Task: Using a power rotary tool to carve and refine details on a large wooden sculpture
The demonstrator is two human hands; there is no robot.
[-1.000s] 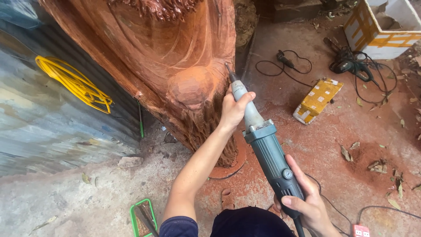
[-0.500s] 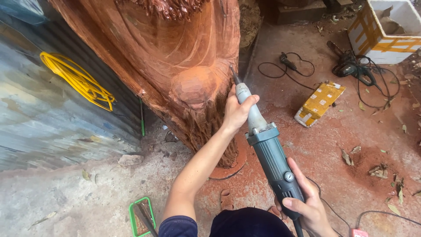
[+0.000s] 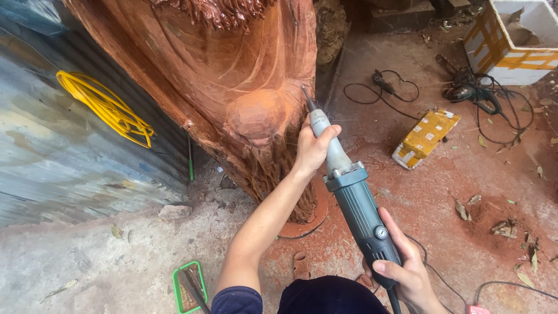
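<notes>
While the left hand (image 3: 314, 148) grips the neck of the die grinder (image 3: 354, 203) and the right hand (image 3: 401, 270) clasps its rear, the bit touches the reddish wood carving (image 3: 232, 75). Upper folds look smooth; the base stays rough.

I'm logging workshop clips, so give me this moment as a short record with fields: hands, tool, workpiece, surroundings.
left hand: left hand grips the grey neck of the die grinder
right hand: right hand holds the grinder's rear body
tool tip: at the edge of the reddish wood carving
floor: red dust, yellow box, black cables
left side: coiled yellow hose on a metal sheet
</notes>
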